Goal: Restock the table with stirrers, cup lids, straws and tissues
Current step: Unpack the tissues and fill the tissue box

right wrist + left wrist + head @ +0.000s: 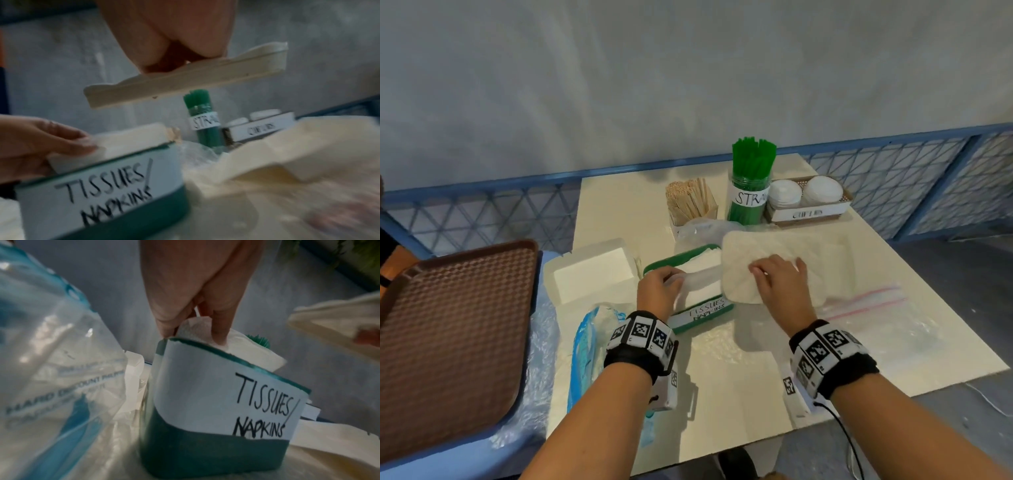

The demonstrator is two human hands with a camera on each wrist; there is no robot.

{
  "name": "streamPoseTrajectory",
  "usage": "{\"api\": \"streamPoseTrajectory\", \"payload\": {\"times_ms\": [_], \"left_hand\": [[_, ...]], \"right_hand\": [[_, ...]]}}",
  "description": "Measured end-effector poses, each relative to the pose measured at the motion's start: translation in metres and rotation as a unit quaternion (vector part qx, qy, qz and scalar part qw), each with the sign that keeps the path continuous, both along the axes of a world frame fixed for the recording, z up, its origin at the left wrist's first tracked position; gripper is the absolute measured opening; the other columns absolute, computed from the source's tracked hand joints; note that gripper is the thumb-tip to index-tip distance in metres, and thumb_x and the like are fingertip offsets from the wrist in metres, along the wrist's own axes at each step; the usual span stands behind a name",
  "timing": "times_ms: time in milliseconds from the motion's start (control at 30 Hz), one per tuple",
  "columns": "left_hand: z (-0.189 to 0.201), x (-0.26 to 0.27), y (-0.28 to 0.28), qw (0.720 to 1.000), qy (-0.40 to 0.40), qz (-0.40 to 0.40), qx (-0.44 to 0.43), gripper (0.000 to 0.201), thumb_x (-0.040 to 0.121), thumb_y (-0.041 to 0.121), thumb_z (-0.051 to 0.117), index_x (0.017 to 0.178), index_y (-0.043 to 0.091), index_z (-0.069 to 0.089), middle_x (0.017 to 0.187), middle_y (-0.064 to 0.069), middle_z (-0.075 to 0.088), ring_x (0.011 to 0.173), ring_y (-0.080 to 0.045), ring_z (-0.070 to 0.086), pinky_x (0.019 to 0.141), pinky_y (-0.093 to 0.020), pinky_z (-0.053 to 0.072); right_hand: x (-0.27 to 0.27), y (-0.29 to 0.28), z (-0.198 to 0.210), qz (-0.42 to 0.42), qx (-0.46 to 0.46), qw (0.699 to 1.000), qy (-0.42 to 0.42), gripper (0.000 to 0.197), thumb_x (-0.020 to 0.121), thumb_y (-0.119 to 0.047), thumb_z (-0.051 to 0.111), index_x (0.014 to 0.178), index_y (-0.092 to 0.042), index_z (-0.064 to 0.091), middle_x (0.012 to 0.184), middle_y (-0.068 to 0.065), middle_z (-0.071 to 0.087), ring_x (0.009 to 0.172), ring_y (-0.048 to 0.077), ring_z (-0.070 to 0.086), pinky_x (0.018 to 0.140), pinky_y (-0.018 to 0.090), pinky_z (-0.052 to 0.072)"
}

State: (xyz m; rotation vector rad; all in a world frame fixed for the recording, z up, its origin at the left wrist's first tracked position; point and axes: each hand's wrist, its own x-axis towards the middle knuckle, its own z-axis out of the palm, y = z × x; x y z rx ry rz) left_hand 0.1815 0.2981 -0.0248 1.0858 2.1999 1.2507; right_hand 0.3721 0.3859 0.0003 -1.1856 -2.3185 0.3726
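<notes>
A green box (702, 317) (205, 434) (102, 194) labelled TISSUES/NAPKINS stands near the table's front and holds white tissues (702, 270) (246, 350). My left hand (661, 284) (195, 313) (41, 142) pinches a folded tissue at the box's left end. Just right of the box, my right hand (777, 277) (174, 40) grips a flat stack of tissues (743, 263) (185, 84) in the air. Under it lies a loose pile of tissues (839, 267) (287, 154). At the back stand the stirrers (690, 202), the green straws jar (751, 181) (201, 113) and the cup lids tray (808, 214) (261, 128).
An open white foam box (592, 274) lies left of the green box. A blue-printed plastic bag (585, 339) (51, 369) sits at the front left. A brown tray (455, 325) is off the table's left side. A clear zip bag (869, 308) lies to the right.
</notes>
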Motion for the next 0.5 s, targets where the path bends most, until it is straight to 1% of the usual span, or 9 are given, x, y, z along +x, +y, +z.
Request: {"api": "streamPoseTrajectory", "payload": {"times_ms": [67,133,200,267,333,367,400,433,500], "left_hand": [[0.004,-0.001,0.0,1.0,-0.023,-0.009,0.001,0.015,0.087,0.007,0.058,0.091,0.007,0.072,0.087,-0.003,0.068,0.081,-0.015,0.057,0.063,-0.016,0.04],[0.009,-0.001,-0.001,0.999,-0.038,0.001,0.004,0.015,0.087,0.008,0.061,0.095,0.004,0.072,0.089,-0.005,0.067,0.081,-0.014,0.057,0.062,-0.016,0.04],[0.01,-0.004,-0.002,0.998,-0.061,0.009,0.012,0.018,0.084,0.006,0.064,0.099,0.001,0.071,0.093,-0.007,0.069,0.084,-0.014,0.058,0.068,-0.021,0.042],[0.01,-0.007,-0.003,0.996,-0.09,0.014,0.024,0.024,0.08,0.0,0.066,0.104,0.0,0.07,0.101,-0.012,0.07,0.089,-0.015,0.059,0.075,-0.023,0.047],[0.008,-0.01,-0.003,0.993,-0.111,0.014,0.037,0.027,0.079,-0.004,0.066,0.106,-0.002,0.069,0.103,-0.014,0.07,0.089,-0.014,0.062,0.082,-0.025,0.05],[0.007,-0.01,-0.003,0.993,-0.112,0.013,0.04,0.027,0.079,-0.005,0.066,0.105,-0.002,0.069,0.1,-0.011,0.07,0.083,-0.007,0.063,0.08,-0.02,0.05],[0.007,-0.01,-0.004,0.993,-0.107,0.014,0.039,0.025,0.079,-0.004,0.066,0.104,-0.002,0.069,0.095,-0.006,0.069,0.074,0.003,0.061,0.074,-0.013,0.049],[0.008,-0.009,-0.003,0.993,-0.106,0.016,0.039,0.023,0.079,-0.002,0.066,0.102,-0.001,0.07,0.09,-0.002,0.067,0.069,0.009,0.059,0.07,-0.009,0.047],[0.01,-0.01,-0.002,0.992,-0.12,0.02,0.04,0.02,0.08,0.002,0.067,0.1,0.002,0.072,0.088,-0.003,0.068,0.072,0.003,0.06,0.075,-0.02,0.049]], "right_hand": [[-0.023,0.003,0.008,0.078,-0.007,0.997,0.014,0.021,0.095,-0.021,0.049,0.102,-0.019,0.068,0.102,-0.003,0.069,0.098,0.018,0.06,0.109,0.041,0.017],[-0.044,0.002,0.014,0.157,-0.02,0.987,-0.012,0.022,0.094,-0.022,0.051,0.107,-0.021,0.069,0.108,-0.005,0.07,0.101,0.017,0.059,0.111,0.04,0.014],[-0.061,0.005,0.015,0.216,-0.036,0.974,-0.053,0.024,0.095,-0.025,0.049,0.109,-0.023,0.068,0.107,-0.005,0.071,0.1,0.018,0.06,0.111,0.035,0.013],[-0.069,0.008,0.014,0.238,-0.052,0.966,-0.085,0.031,0.093,-0.032,0.043,0.107,-0.021,0.069,0.099,-0.001,0.073,0.091,0.022,0.061,0.106,0.033,0.021],[-0.072,0.014,0.008,0.254,-0.076,0.961,-0.076,0.046,0.086,-0.04,0.035,0.096,-0.015,0.072,0.082,0.006,0.073,0.071,0.024,0.055,0.088,0.03,0.037],[-0.073,0.016,0.006,0.265,-0.094,0.957,-0.066,0.048,0.084,-0.04,0.034,0.09,-0.011,0.072,0.073,0.008,0.071,0.065,0.022,0.049,0.076,0.026,0.035],[-0.074,0.018,0.005,0.271,-0.109,0.954,-0.072,0.046,0.085,-0.038,0.036,0.086,-0.009,0.071,0.066,0.005,0.067,0.064,0.02,0.048,0.069,0.024,0.032],[-0.075,0.019,0.004,0.27,-0.124,0.95,-0.09,0.04,0.087,-0.034,0.041,0.082,-0.008,0.07,0.065,0.001,0.066,0.066,0.02,0.051,0.065,0.024,0.032],[-0.08,0.022,0.005,0.269,-0.136,0.946,-0.116,0.03,0.091,-0.025,0.048,0.076,-0.009,0.069,0.078,0.004,0.072,0.074,0.025,0.06,0.063,0.026,0.037]]}}
